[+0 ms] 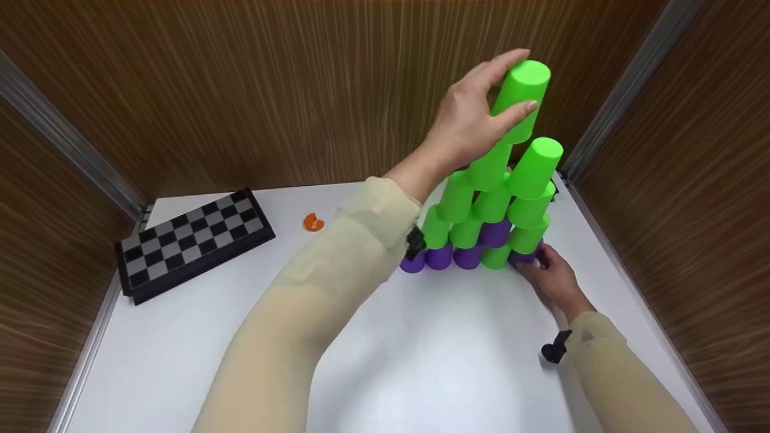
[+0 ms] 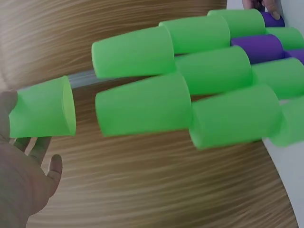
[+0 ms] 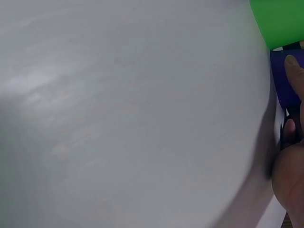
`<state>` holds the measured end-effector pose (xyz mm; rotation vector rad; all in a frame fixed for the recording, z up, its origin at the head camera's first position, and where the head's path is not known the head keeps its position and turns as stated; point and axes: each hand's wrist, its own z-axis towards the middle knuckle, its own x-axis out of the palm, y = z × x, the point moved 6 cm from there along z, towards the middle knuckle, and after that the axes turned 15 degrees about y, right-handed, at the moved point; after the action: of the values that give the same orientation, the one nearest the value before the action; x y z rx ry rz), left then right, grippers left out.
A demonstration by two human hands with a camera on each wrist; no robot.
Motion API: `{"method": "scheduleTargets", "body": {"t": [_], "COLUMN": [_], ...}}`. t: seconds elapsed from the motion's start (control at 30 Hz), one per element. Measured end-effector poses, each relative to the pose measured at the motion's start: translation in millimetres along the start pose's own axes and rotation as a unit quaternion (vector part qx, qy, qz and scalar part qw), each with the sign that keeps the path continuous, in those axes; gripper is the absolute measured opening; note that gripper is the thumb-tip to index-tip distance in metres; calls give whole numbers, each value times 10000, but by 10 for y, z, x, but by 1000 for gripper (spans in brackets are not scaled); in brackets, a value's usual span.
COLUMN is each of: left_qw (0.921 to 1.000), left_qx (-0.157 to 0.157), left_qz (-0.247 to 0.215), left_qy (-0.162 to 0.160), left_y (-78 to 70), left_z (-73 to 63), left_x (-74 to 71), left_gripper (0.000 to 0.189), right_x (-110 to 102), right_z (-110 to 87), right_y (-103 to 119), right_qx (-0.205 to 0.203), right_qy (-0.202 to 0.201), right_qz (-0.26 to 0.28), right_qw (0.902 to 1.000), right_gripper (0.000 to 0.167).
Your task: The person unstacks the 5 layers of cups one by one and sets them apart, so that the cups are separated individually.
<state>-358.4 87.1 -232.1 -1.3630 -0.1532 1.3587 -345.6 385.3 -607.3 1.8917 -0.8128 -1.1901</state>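
Observation:
My left hand (image 1: 472,114) grips an upside-down green cup (image 1: 522,96) between thumb and fingers, high over a stack of cups. In the left wrist view that held cup (image 2: 45,108) is apart from the two upper green cups of the stack (image 2: 142,109). Below, green and purple cups stand upside down in staggered rows. At the stack's bottom right corner, my right hand (image 1: 559,279) holds the end purple cup (image 1: 522,257), thumb on its front. The right wrist view shows the thumb on this purple cup (image 3: 285,78), beside a green cup (image 3: 280,21).
A black-and-grey chequered board (image 1: 195,240) lies at the table's left. A small orange disc with a notch (image 1: 313,222) sits at the middle back. Wood-patterned walls (image 1: 271,90) with metal corner rails enclose the white table (image 1: 421,361).

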Motion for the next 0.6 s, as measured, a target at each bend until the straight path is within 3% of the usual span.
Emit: {"method": "scheduleTargets", "body": {"t": [0.13, 0.3, 0.4, 0.6], "left_qw": [9989, 9942, 9909, 9779], "left_qx": [67, 38, -222, -1160], "left_qz": [-244, -245, -268, -85], "left_qy": [-394, -1047, -1303, -1738], "left_y": [119, 458, 744, 1360], "left_z": [-236, -701, -1050, -1860], "left_x": [-229, -555, -722, -919], "left_gripper": [65, 61, 61, 64], "right_x": [-54, -93, -120, -165], "right_z": [12, 43, 54, 63], "right_y": [12, -9, -41, -92], "right_qx": [-27, -50, -35, 9], "right_qy": [-9, -2, 20, 51], "right_qz": [-36, -77, -171, -349], "right_qw": [10000, 10000, 9998, 9994], "right_gripper": [87, 86, 87, 88]}}
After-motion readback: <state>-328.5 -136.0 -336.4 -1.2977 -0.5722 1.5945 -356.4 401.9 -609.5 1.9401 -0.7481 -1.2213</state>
